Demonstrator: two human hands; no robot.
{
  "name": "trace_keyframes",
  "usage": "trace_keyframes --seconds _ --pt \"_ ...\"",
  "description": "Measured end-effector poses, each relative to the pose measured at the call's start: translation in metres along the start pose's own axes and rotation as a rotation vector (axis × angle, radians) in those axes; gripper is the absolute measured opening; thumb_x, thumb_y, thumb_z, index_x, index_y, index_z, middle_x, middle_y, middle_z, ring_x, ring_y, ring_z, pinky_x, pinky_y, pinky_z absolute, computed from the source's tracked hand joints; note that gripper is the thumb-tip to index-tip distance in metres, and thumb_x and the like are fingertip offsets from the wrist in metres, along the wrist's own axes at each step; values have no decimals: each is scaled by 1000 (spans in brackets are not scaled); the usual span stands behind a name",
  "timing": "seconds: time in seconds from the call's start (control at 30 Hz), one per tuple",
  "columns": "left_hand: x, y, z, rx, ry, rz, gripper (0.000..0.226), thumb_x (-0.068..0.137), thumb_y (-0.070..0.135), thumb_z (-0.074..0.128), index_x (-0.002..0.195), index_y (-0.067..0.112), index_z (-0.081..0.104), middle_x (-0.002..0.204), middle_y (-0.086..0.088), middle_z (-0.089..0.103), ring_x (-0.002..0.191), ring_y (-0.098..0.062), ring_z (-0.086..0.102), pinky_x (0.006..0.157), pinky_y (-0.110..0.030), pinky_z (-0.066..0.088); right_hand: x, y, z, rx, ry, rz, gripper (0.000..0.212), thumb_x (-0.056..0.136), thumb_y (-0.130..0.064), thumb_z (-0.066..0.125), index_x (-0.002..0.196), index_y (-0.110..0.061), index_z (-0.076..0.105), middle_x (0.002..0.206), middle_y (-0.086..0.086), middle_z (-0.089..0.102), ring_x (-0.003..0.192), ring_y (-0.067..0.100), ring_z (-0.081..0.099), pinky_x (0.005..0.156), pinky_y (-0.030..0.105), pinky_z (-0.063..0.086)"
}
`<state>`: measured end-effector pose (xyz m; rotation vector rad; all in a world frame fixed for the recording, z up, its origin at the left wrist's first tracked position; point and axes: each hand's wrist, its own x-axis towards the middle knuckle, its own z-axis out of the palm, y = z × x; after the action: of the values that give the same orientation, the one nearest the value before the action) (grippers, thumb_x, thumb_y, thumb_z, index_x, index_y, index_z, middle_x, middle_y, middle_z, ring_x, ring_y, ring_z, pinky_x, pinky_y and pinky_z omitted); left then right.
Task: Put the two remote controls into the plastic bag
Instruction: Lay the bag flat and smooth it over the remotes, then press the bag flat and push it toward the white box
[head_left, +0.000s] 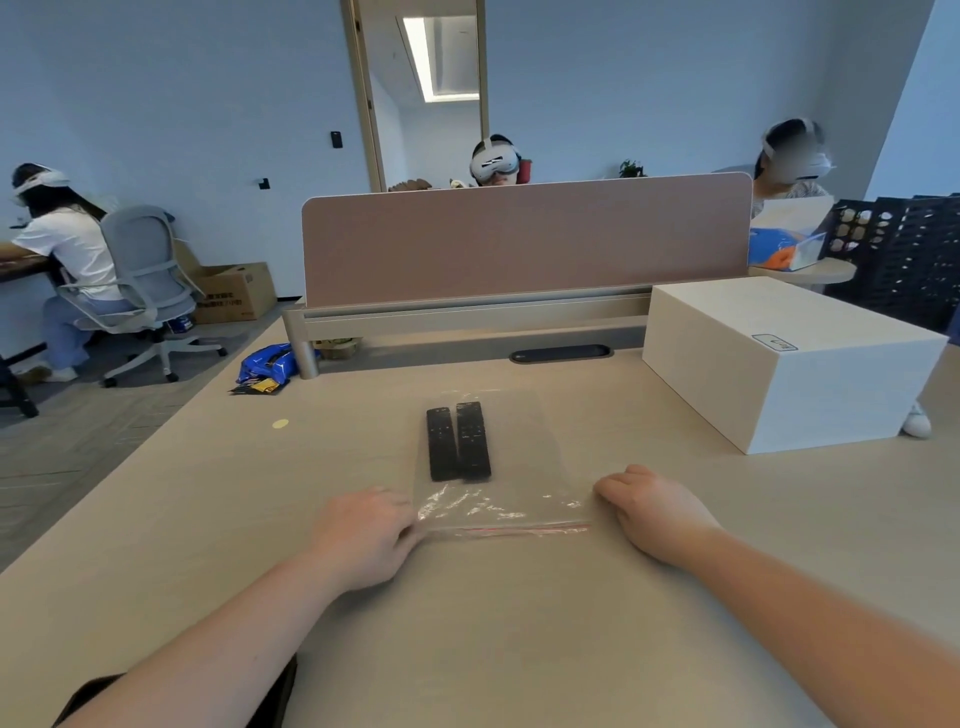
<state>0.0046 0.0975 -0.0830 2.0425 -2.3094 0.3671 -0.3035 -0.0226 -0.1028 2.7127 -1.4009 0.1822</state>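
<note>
A clear plastic bag (524, 462) with a red zip strip along its near edge lies flat on the beige desk. Two black remote controls lie side by side inside it, the left remote (441, 451) and the right remote (473, 440), both pointing away from me. My left hand (363, 535) rests at the bag's near left corner, fingers curled on the zip edge. My right hand (652, 512) sits at the near right corner with fingers curled under, touching the desk beside the bag.
A large white box (779, 358) stands at the right. A brown divider panel (524, 239) runs across the far edge. A blue snack packet (265, 364) lies at the far left; a small yellow sticker (280, 424) is nearby. Other people sit beyond.
</note>
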Motion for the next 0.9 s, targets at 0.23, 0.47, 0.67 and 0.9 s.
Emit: trace_keyframes --seconds 0.23,0.47,0.67,0.9 --pt "2 3 -2 -316 49 -163 41 91 54 32 96 25 62 88 7 60 90 -20 59 68 -31 43 15 -30 -13 395 20 338 43 91 -9 37 129 -20 53 120 12 62 110 31 57 88 34 49" --pt "57 -8 9 -586 -15 -683 36 91 31 51 121 12 54 121 -10 62 113 -30 55 93 -34 44 69 -41 -18 779 -52 579 48 93 -35 52 134 -11 50 131 9 59 122 28 53 102 34 42" --pt "97 -1 11 -759 -5 -836 52 88 33 57 131 8 45 135 -13 52 122 -33 49 101 -38 42 108 -46 -11 860 -81 640 65 87 -37 61 141 -8 38 141 12 49 126 31 49 106 38 41" --pt "117 -3 29 -924 30 -939 24 79 29 68 79 6 64 88 -18 72 81 -34 67 78 -41 55 129 -34 6 864 -14 700 15 82 -9 62 96 -7 64 95 15 66 97 34 66 87 39 56"
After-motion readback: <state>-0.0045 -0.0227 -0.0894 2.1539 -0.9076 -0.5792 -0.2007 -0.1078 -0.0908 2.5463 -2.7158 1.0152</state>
